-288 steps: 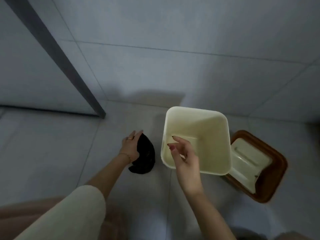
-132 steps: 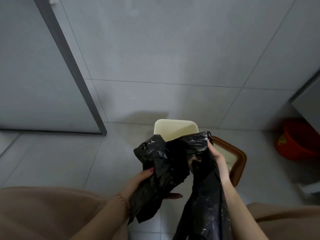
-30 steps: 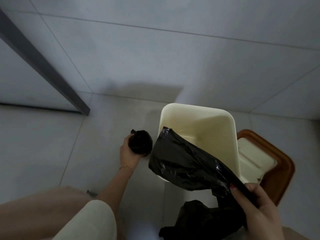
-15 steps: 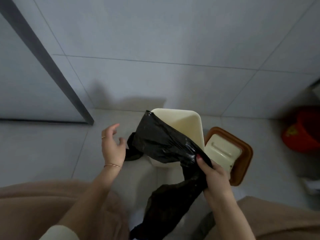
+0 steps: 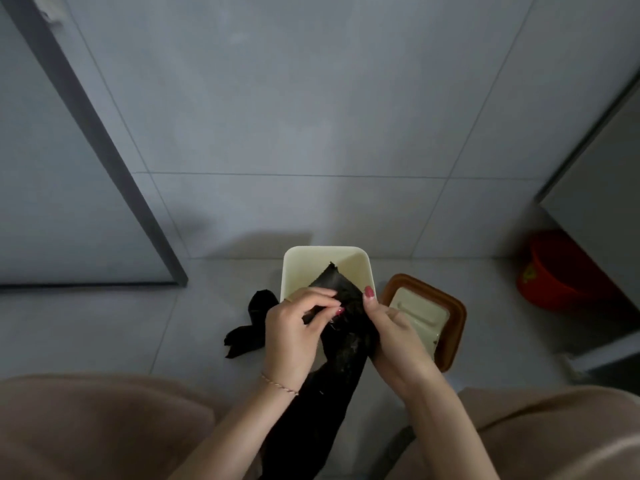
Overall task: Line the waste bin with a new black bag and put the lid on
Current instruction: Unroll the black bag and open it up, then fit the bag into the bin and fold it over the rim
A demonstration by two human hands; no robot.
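A cream square waste bin (image 5: 360,259) stands open on the tiled floor by the wall. Above its near edge I hold a flat black bag (image 5: 341,355) that hangs down between my knees. My left hand (image 5: 294,334) and my right hand (image 5: 391,330) both pinch the bag's upper end, fingertips close together. The bin's lid (image 5: 453,317), brown rim with a cream flap, lies upside down on the floor just right of the bin. A roll of black bags (image 5: 252,323) lies on the floor left of the bin.
A grey door frame (image 5: 104,161) meets the floor at the left. A red bucket (image 5: 561,275) sits under a white cabinet (image 5: 602,216) at the right. My knees fill the bottom corners.
My left hand, open beside the bag half a second ago, has come in and taken hold of the bag's top next to my right hand. The roll now lies on the floor.
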